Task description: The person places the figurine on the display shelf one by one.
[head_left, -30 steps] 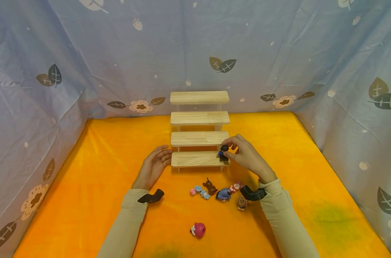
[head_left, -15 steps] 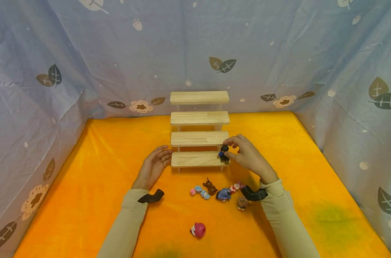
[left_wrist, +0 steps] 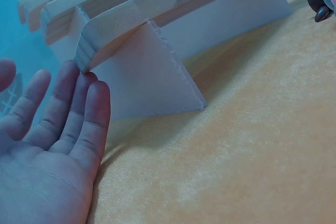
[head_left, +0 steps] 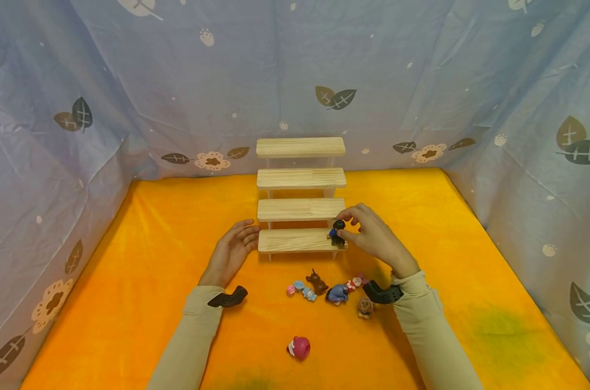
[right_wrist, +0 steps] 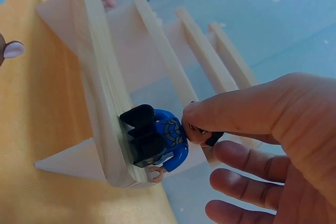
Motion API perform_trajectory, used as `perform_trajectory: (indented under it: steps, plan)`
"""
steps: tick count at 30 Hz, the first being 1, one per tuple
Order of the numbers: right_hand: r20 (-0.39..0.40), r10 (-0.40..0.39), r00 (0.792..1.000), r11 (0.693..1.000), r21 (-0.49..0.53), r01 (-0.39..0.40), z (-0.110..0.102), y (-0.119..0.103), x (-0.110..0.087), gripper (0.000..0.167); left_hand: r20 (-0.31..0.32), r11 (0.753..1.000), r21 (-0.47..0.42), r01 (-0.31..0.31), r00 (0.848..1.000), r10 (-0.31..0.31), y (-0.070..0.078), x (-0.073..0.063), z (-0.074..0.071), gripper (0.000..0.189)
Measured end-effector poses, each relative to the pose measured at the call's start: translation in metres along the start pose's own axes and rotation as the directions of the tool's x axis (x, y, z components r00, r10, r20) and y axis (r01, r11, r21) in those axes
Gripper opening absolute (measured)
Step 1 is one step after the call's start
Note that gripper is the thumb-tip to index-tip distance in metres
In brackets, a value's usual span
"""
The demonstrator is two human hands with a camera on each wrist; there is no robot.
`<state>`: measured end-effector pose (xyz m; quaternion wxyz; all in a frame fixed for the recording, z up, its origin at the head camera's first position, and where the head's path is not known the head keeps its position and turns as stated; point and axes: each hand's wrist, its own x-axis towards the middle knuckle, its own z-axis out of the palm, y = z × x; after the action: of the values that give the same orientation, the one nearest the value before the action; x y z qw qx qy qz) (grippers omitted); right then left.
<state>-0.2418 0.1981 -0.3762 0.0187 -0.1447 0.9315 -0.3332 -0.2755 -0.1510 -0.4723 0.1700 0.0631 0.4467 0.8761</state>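
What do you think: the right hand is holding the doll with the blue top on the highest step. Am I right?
Almost: the step is wrong. The right hand is holding the doll with the blue top on the lowest step. The head view shows it, with three more steps above.

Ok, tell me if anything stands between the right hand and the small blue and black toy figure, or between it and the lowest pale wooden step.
Nothing visible does: the right hand holds the toy figure by its head, feet seemingly on the step.
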Motion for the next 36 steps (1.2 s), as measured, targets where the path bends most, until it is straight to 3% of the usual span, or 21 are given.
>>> perform_trajectory:
  steps: [12, 19, 24, 36]
  plan:
    - [-0.071, -0.056, 0.996, 0.998, 0.004, 0.056, -0.010, -0.006, -0.005, 0.040, 0.004, 1.000, -0.009, 0.001, 1.000, -0.001, 0.001, 0.000, 0.000, 0.032]
    - [-0.092, -0.187, 0.978, 0.980, 0.057, 0.193, -0.011, -0.018, -0.012, 0.030, 0.006, 1.000, -0.007, 0.001, 1.000, -0.001, 0.000, 0.000, -0.001, 0.032]
    - [-0.053, -0.267, 0.962, 0.957, 0.098, 0.271, -0.008, -0.028, -0.016, 0.022, 0.009, 1.000, -0.010, -0.006, 1.000, 0.006, 0.000, 0.000, -0.001, 0.032]
    - [0.084, -0.304, 0.949, 0.948, 0.125, 0.293, 0.007, -0.041, -0.016, 0.023, -0.004, 1.000, -0.012, -0.006, 1.000, 0.006, 0.000, 0.000, -0.001, 0.030]
